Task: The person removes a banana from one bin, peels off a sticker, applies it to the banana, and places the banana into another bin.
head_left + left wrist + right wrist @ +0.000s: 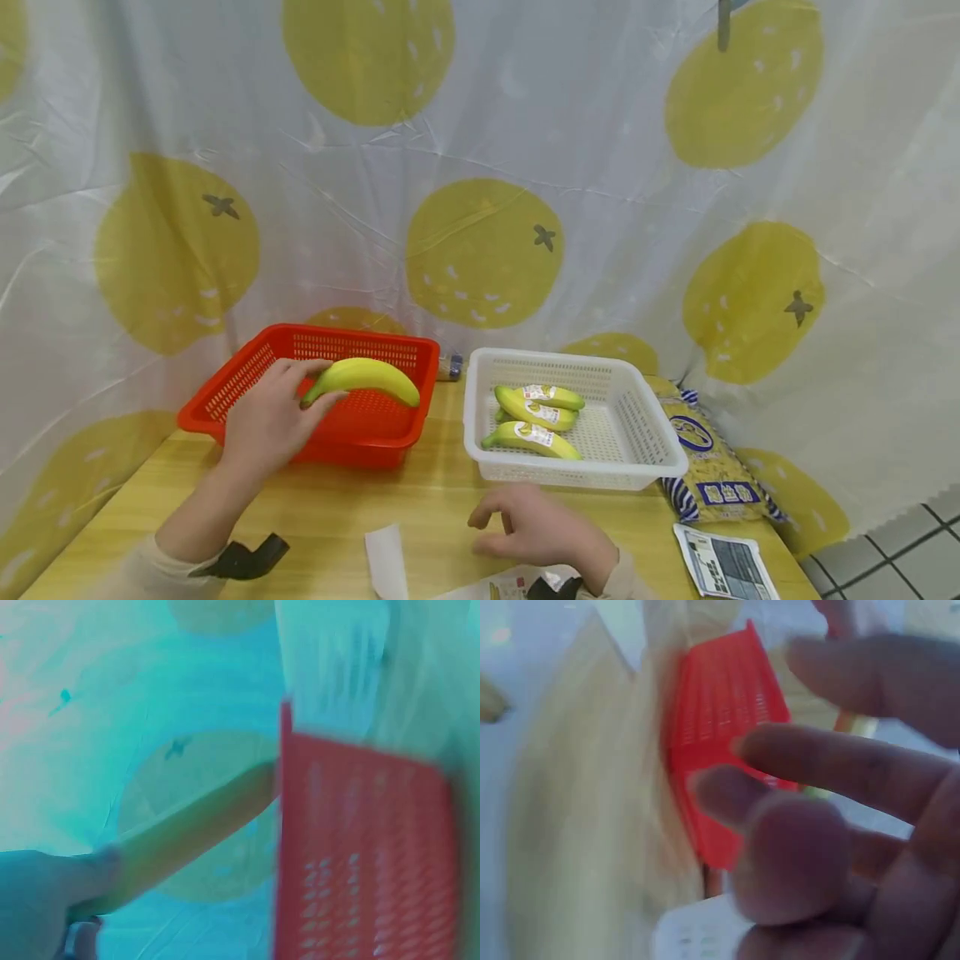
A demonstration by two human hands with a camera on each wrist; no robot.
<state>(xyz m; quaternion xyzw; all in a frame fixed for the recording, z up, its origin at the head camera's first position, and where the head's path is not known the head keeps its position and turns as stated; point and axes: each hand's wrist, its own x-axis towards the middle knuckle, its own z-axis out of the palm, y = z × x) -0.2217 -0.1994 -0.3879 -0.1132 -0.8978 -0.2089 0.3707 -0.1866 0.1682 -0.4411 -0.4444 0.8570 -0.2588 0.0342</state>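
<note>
My left hand (pixel 273 412) pinches a yellow banana (pixel 371 377) by its greenish stem end, between thumb and fingers. In the head view the fruit overlaps the red basket (pixel 315 452), its tip pointing right. The left wrist view shows the banana (pixel 199 836) slanting up from the fingers beside the red basket wall (pixel 367 847). My right hand (pixel 536 529) hovers low over the table's front with loosely bent fingers and nothing in them. Beyond it, several bananas (pixel 532 437) with white labels lie in the white basket (pixel 570 477).
A yellow noodle packet (pixel 716 467) leans at the white basket's right side, with a flat printed pouch (pixel 727 567) nearer the front. White paper (pixel 386 562) and a printed wrapper (pixel 510 586) lie at the front edge of the wooden table (pixel 435 508). Behind hangs a lemon-patterned curtain (pixel 600 275).
</note>
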